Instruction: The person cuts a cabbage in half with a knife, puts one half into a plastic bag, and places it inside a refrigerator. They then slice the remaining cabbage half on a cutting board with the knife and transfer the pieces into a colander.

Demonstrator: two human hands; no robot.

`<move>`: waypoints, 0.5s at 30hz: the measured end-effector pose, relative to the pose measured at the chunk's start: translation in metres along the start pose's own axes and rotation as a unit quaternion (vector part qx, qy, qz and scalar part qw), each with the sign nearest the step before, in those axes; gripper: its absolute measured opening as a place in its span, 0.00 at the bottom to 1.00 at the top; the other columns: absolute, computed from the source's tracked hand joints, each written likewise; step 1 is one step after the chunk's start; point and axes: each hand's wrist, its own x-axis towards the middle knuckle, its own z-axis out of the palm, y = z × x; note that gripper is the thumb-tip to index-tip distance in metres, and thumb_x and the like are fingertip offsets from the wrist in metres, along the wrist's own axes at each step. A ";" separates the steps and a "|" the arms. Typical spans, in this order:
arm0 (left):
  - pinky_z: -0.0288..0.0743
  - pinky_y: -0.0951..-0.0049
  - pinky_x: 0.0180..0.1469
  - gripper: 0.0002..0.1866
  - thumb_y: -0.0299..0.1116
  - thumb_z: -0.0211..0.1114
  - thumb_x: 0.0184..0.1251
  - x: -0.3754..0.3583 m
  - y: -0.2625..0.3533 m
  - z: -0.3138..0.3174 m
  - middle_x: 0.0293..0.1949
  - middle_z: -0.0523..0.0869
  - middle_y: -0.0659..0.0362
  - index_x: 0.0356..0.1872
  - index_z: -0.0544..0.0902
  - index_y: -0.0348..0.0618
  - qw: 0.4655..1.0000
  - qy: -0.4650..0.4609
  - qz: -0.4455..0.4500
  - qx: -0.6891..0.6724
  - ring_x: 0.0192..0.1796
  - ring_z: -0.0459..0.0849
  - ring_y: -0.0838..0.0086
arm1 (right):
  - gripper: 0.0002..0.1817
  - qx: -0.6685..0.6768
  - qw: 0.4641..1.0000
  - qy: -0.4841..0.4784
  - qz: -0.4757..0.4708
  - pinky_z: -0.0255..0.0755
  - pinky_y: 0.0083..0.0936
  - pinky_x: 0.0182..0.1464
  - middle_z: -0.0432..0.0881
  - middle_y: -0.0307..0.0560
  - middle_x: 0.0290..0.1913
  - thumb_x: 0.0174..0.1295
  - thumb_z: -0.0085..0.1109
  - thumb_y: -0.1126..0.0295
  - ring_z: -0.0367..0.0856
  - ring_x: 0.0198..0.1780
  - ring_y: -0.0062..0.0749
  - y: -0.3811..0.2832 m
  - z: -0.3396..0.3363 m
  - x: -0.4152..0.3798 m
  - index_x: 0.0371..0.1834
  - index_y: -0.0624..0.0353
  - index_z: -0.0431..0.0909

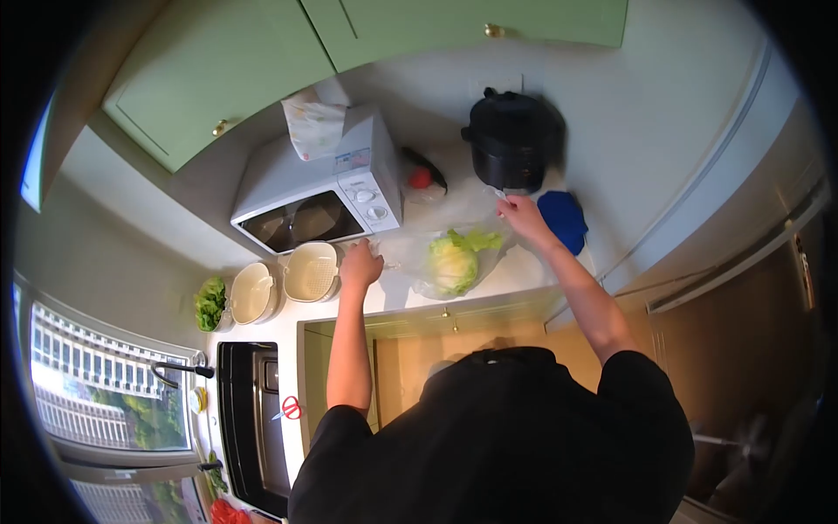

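A head of green lettuce (pixel 453 265) lies on the counter in a clear plastic bag (pixel 422 281), with some leaves sticking out at its upper right. My left hand (pixel 360 265) is closed at the bag's left side, in front of the microwave; its fingers pinch a twisted bit of the clear plastic. On the other side, my right hand (pixel 523 218) is closed on a see-through edge of the plastic, just below the black pot-shaped cooker (pixel 508 140). Both arms reach forward, apart, with the lettuce between them.
A white microwave (pixel 384 170) stands behind my left hand. Left of it are two cream baskets (pixel 312 247) (pixel 253 269) and leafy greens (pixel 209 304). A blue item (pixel 563 223) lies right. Red scissors (pixel 291 408) rest by the dark sink (pixel 229 419). Green cabinets (pixel 253 70) hang above.
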 end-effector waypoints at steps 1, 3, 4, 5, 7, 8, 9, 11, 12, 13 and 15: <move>0.84 0.51 0.52 0.20 0.37 0.69 0.66 0.000 0.009 -0.017 0.44 0.90 0.38 0.52 0.83 0.32 0.994 -0.093 -0.040 -0.029 0.49 0.91 0.44 | 0.20 0.012 0.999 -0.045 0.015 0.75 0.31 0.37 0.88 0.44 0.29 0.74 0.60 0.57 0.83 0.30 0.32 0.001 -0.004 -0.011 0.33 0.63 0.87; 0.87 0.59 0.44 0.22 0.36 0.66 0.72 0.001 0.010 -0.024 0.44 0.92 0.40 0.57 0.78 0.27 0.966 -0.220 -0.060 -0.125 0.43 0.94 0.53 | 0.21 -0.008 0.980 -0.181 0.084 0.75 0.28 0.37 0.88 0.42 0.33 0.76 0.60 0.55 0.83 0.31 0.29 -0.015 -0.017 -0.023 0.36 0.62 0.87; 0.87 0.62 0.43 0.22 0.36 0.65 0.73 0.006 0.005 -0.016 0.44 0.92 0.42 0.59 0.77 0.28 0.957 -0.206 -0.027 -0.204 0.43 0.94 0.57 | 0.20 0.128 0.960 -0.231 0.095 0.76 0.27 0.38 0.88 0.40 0.34 0.78 0.58 0.55 0.83 0.33 0.28 -0.016 -0.015 -0.018 0.39 0.61 0.87; 0.87 0.65 0.42 0.21 0.35 0.64 0.75 0.009 0.000 0.000 0.44 0.92 0.44 0.61 0.76 0.30 0.940 -0.192 0.006 -0.281 0.42 0.93 0.61 | 0.19 0.261 0.919 -0.276 0.105 0.76 0.25 0.38 0.87 0.39 0.35 0.79 0.56 0.55 0.83 0.34 0.27 -0.017 -0.009 -0.014 0.41 0.59 0.87; 0.85 0.71 0.39 0.19 0.29 0.59 0.79 0.007 0.014 0.009 0.40 0.89 0.54 0.66 0.73 0.36 0.881 -0.182 0.009 -0.437 0.37 0.89 0.71 | 0.18 0.411 0.872 -0.207 0.168 0.76 0.24 0.39 0.86 0.38 0.37 0.81 0.53 0.55 0.83 0.37 0.25 -0.022 0.018 -0.018 0.43 0.57 0.86; 0.85 0.71 0.38 0.19 0.28 0.59 0.78 0.014 0.019 0.018 0.39 0.88 0.55 0.66 0.73 0.37 0.846 -0.159 -0.042 -0.507 0.35 0.88 0.71 | 0.18 0.424 0.875 -0.097 0.214 0.76 0.24 0.39 0.86 0.38 0.38 0.82 0.52 0.55 0.83 0.38 0.25 -0.035 0.045 -0.014 0.43 0.56 0.85; 0.84 0.71 0.37 0.19 0.28 0.59 0.78 0.024 0.018 0.030 0.38 0.86 0.56 0.66 0.72 0.38 0.805 -0.133 -0.090 -0.572 0.34 0.86 0.72 | 0.18 0.433 0.865 0.014 0.253 0.76 0.24 0.40 0.86 0.38 0.40 0.82 0.51 0.55 0.83 0.40 0.25 -0.040 0.061 -0.010 0.43 0.55 0.84; 0.82 0.71 0.32 0.18 0.29 0.62 0.76 0.053 -0.013 0.064 0.34 0.83 0.59 0.62 0.72 0.40 0.721 -0.081 -0.183 -0.664 0.29 0.82 0.75 | 0.19 0.373 0.891 0.041 0.257 0.76 0.25 0.41 0.86 0.38 0.41 0.82 0.52 0.54 0.83 0.41 0.24 -0.022 0.067 -0.013 0.39 0.55 0.83; 0.81 0.71 0.30 0.18 0.30 0.63 0.75 0.058 -0.026 0.071 0.34 0.83 0.59 0.62 0.71 0.40 0.744 -0.055 -0.204 -0.634 0.28 0.81 0.74 | 0.19 0.341 0.902 0.054 0.260 0.76 0.26 0.42 0.86 0.39 0.41 0.82 0.52 0.54 0.83 0.42 0.24 -0.008 0.067 -0.016 0.38 0.54 0.83; 0.80 0.70 0.29 0.19 0.31 0.65 0.75 0.060 -0.036 0.077 0.34 0.83 0.58 0.61 0.71 0.41 0.763 -0.030 -0.226 -0.605 0.27 0.80 0.74 | 0.20 0.310 0.913 0.061 0.258 0.76 0.26 0.42 0.86 0.39 0.39 0.82 0.51 0.53 0.83 0.40 0.25 0.009 0.059 -0.017 0.35 0.54 0.81; 0.78 0.68 0.26 0.20 0.35 0.69 0.71 0.048 -0.036 0.077 0.32 0.84 0.58 0.56 0.73 0.40 0.861 0.033 -0.203 -0.465 0.24 0.82 0.71 | 0.22 0.245 0.932 0.079 0.255 0.75 0.27 0.41 0.84 0.40 0.33 0.81 0.51 0.53 0.82 0.37 0.25 0.036 0.041 -0.022 0.31 0.53 0.79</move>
